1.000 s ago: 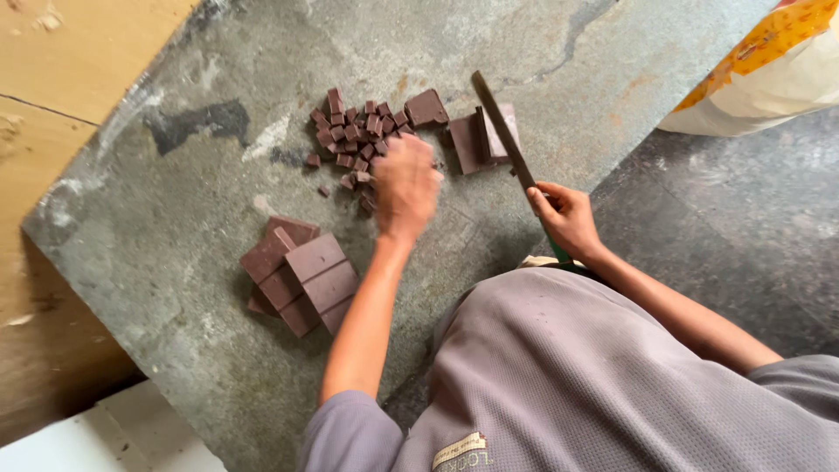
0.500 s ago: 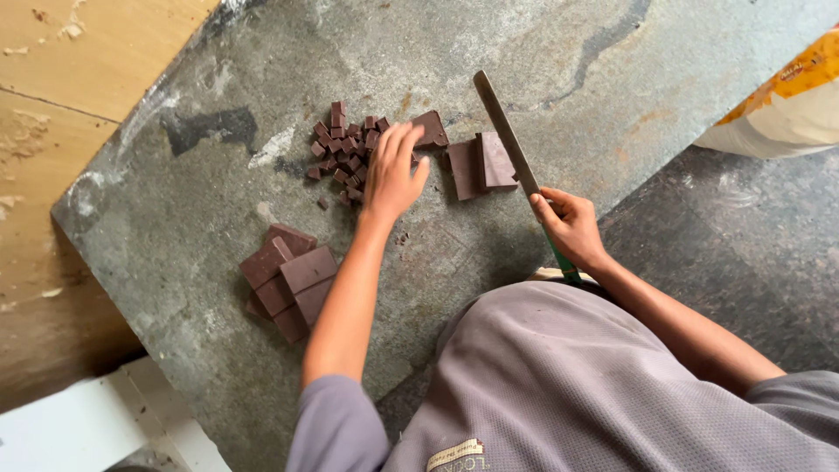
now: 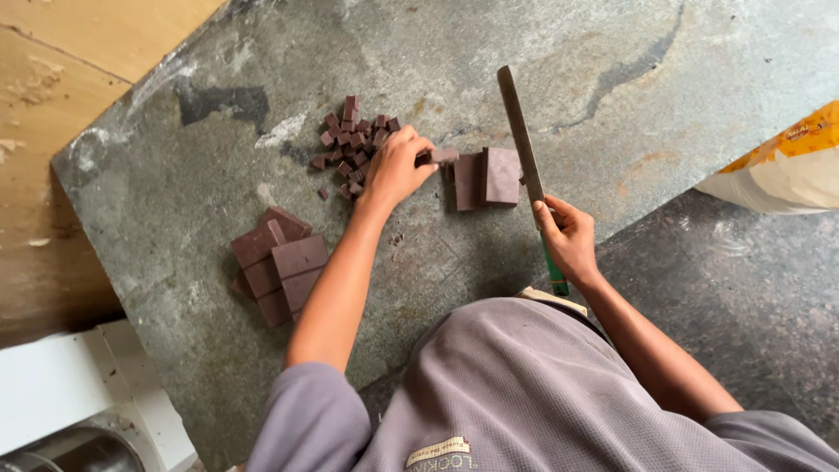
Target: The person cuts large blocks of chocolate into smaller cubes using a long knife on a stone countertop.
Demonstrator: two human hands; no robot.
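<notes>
A grey stone slab (image 3: 559,52) fills most of the view, mottled, with a dark patch at upper left and pale streaks and a rusty stain to the right. It meets a tan wooden surface (image 3: 79,79) on the left and a darker speckled floor (image 3: 752,288) at lower right. A white and orange sack (image 3: 778,170) runs off the right edge, and a white block (image 3: 79,393) with a round metal rim beneath it sits in the lower left corner, mostly cut off.

The person's grey ribbed shirt (image 3: 542,393) hides the near edge of the slab and the end of the knife's green handle.

The left hand (image 3: 395,166) reaches over a heap of small brown cubes (image 3: 352,140), fingers together and pinched on a thin slice (image 3: 441,156) at the heap's right edge; the fingertips are partly hidden by the piece. Just right of it lie two flat rectangular brown slabs (image 3: 488,177), smooth-faced and square-cornered, side by side and touching. The right hand (image 3: 566,238) is wrapped tight around the handle of a long knife (image 3: 522,131), whose narrow dull-metal blade points away from the person and lies along the right edge of those two pieces; whether it touches them cannot be told.

Well apart, at lower left, a loose stack (image 3: 278,267) of larger brown bars lies overlapping, matte and straight-edged.
</notes>
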